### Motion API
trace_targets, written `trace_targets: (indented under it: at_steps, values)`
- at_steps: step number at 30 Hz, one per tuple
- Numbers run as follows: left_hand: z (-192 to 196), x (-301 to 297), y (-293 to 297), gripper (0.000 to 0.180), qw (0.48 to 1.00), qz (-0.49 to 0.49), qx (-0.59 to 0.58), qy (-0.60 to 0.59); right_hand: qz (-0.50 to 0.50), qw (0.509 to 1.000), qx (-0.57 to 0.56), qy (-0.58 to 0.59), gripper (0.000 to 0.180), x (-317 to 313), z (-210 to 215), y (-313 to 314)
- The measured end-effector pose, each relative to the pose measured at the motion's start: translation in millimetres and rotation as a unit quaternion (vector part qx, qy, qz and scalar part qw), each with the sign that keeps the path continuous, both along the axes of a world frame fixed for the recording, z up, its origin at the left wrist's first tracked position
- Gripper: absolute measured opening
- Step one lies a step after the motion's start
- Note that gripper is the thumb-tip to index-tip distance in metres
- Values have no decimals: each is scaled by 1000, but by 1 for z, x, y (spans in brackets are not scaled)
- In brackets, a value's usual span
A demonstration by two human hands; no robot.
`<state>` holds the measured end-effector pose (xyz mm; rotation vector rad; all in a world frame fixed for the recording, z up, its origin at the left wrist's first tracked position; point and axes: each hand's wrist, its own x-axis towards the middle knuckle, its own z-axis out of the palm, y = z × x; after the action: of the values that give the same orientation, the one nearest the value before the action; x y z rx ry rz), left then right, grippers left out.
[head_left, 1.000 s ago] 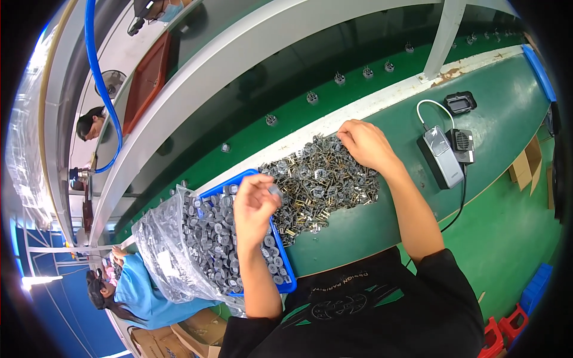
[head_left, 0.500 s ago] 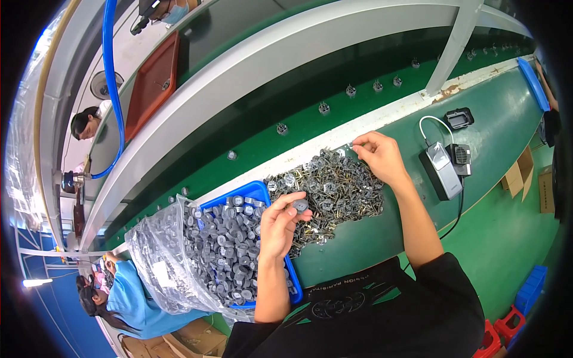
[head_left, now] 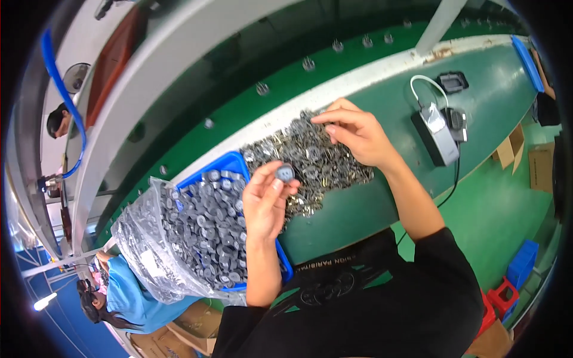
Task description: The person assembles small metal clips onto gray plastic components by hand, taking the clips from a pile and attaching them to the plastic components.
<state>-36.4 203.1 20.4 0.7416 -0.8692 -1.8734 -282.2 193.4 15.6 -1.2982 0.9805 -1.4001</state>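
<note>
My left hand [head_left: 265,200] is raised over the table edge and pinches a small round grey disc part [head_left: 285,173] between thumb and fingertips. My right hand [head_left: 357,134] rests on a heap of small shiny metal pieces [head_left: 307,158] spread on the green table, its fingers bent down into the pile; whether it holds a piece is hidden. Just left of the left hand a blue bin [head_left: 236,160], lined with a clear plastic bag [head_left: 134,238], is full of the same round grey parts [head_left: 206,227].
A grey box-shaped device with a white cable [head_left: 436,134] and a small black unit [head_left: 452,82] lie on the green table [head_left: 495,77] to the right. Another person in blue [head_left: 128,295] sits at lower left. Blue and red crates [head_left: 513,274] stand on the floor.
My left hand has come up and right from over the bin, still pinching the grey disc. My right hand has stayed on the metal heap, shifting slightly.
</note>
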Motion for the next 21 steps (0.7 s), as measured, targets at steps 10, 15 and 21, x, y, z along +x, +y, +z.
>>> trace_targets:
  at_steps: [10, 15, 21]
  values:
    - [3, 0, -3, 35, 999, 6, -43, -28, 25, 992, -48, 115, 14, 17, -3, 10]
    - [2, 2, 1, 39, 996, 1, -49, -81, -40, 986, -125, 107, 17, 34, 1, 16]
    - [-2, -2, 4, 40, 990, -16, -61, -129, -76, 966, -173, 174, 10, 47, -1, 18]
